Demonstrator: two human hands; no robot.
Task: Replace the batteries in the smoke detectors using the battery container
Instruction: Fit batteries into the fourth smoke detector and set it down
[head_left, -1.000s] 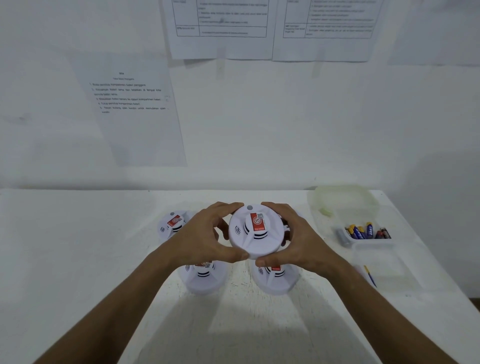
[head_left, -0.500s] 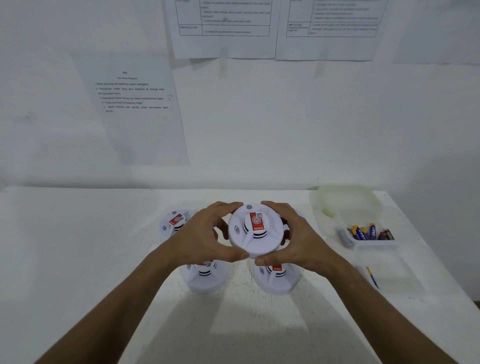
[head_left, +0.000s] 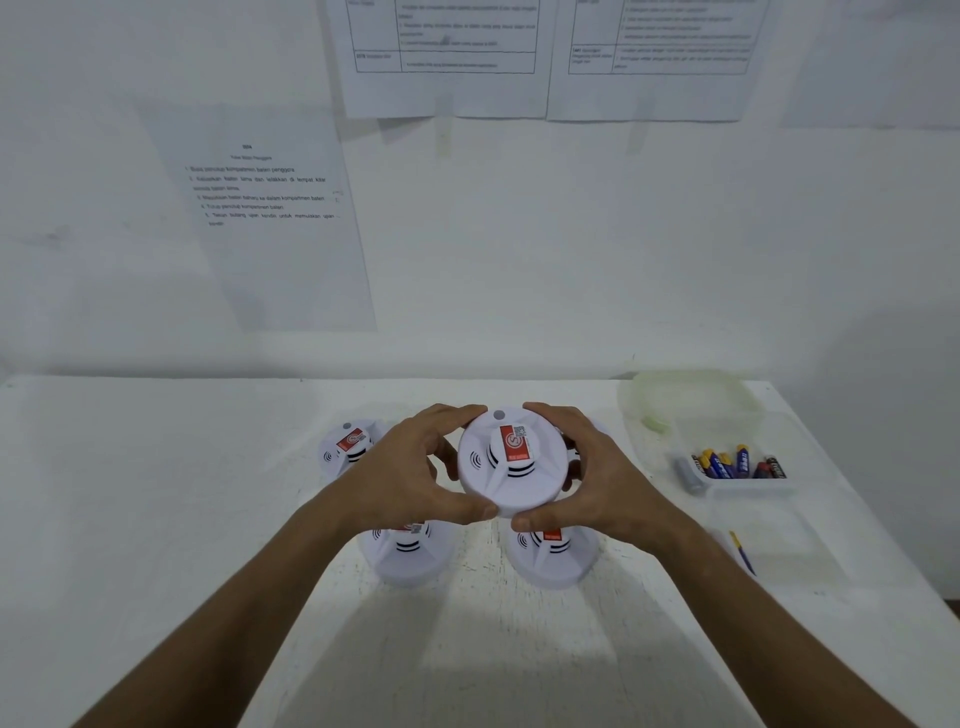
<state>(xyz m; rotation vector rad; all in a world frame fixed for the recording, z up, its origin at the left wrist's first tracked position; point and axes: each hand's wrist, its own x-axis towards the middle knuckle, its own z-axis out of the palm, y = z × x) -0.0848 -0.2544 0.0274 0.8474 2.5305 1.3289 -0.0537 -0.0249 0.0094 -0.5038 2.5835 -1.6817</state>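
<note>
Left hand (head_left: 400, 480) and right hand (head_left: 597, 483) grip one smoke detector (head_left: 511, 462) above the desk (head_left: 156, 493), casing closed; battery container (head_left: 737, 467) untouched; replacement apparently just beginning.

Both forearms reach forward, the left hand (head_left: 410, 475) and right hand (head_left: 597, 483) facing each other, fingers (head_left: 447, 415) curled, thumbs nearly touching.

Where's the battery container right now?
In the head view the battery container sits on the table at the right, past the right hand, with its loose lid just behind it by the wall.
</note>
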